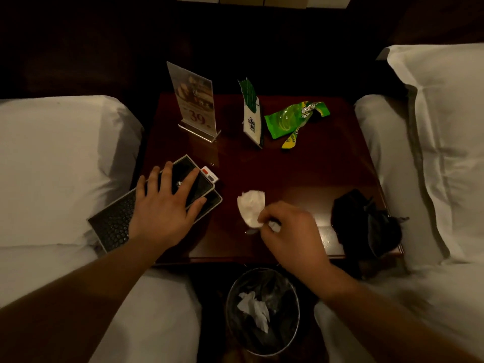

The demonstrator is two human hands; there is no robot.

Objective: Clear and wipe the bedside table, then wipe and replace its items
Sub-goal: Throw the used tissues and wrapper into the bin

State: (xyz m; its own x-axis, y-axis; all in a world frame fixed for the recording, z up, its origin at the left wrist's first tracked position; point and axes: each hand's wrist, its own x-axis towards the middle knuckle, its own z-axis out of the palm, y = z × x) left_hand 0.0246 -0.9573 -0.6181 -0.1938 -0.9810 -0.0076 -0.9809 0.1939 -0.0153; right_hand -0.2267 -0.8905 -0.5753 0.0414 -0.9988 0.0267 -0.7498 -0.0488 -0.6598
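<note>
While the left hand point(167, 205) lay flat with fingers spread and straight on the black folders point(112, 224), pressing and not gripping, the right hand point(290, 231) pinched a crumpled tissue point(251, 208) between curled fingers and thumb, near the middle of the table's point(301, 169) front edge.

The folders sat stacked at the front-left corner. Their long axis ran diagonally from front-left to back-right, and the near end overhung the left edge toward the left bed point(52, 158). A small white card point(209, 173) touched their back-right end.

The bin point(228, 307) stood on the floor just below the front edge, almost straight under the right hand and already holding paper. Likely next move: drop the tissue there, a short pull toward the person with nothing in the way. The left hand was nearer the folders and could probably slide them off onto the bed.

Along the back edge stood an acrylic sign point(195, 100) on the left and a leaf card point(252, 119) in the centre, with a green wrapper point(290, 119) lying to the right. A black cloth point(364, 224) filled the front-right corner. The middle of the table was open room.
</note>
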